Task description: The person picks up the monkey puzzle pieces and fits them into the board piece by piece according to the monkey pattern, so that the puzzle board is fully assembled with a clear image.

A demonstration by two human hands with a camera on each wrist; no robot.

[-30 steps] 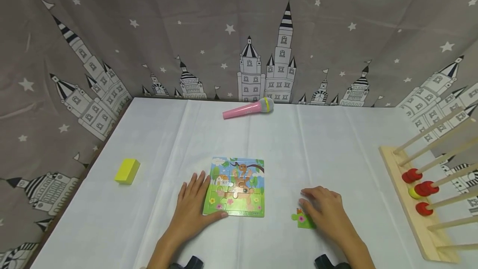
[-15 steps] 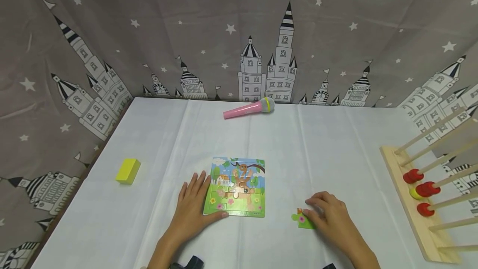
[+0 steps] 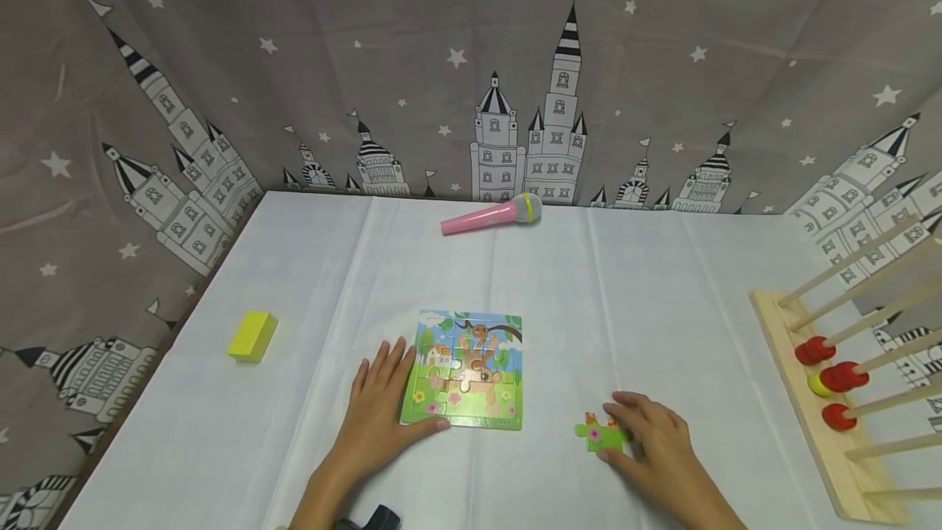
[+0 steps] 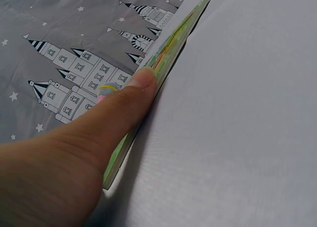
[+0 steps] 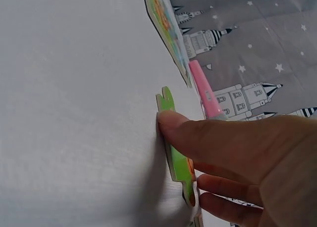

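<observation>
A square jigsaw puzzle (image 3: 471, 370) with a cartoon animal picture lies flat on the white cloth in the head view. My left hand (image 3: 375, 407) rests beside it with straight fingers along its left side, and the thumb lies on its lower left edge. To the right, a green jigsaw piece (image 3: 598, 435) with a pink flower is pinched by my right hand (image 3: 655, 448), thumb at its near edge and a fingertip at its far edge. The right wrist view shows the thumb pressed on the green piece (image 5: 179, 162); its far end is partly hidden by the fingers.
A pink toy microphone (image 3: 486, 216) lies at the table's back edge. On the left sits a yellow block (image 3: 253, 336). At the right stands a wooden peg rack (image 3: 817, 432) with red and yellow beads. A grey castle-print curtain (image 3: 412, 47) hangs behind.
My right hand's fingers have drawn back to the right and the thumb has moved down to the piece's near edge, baring more of it. The left hand and puzzle have stayed put.
</observation>
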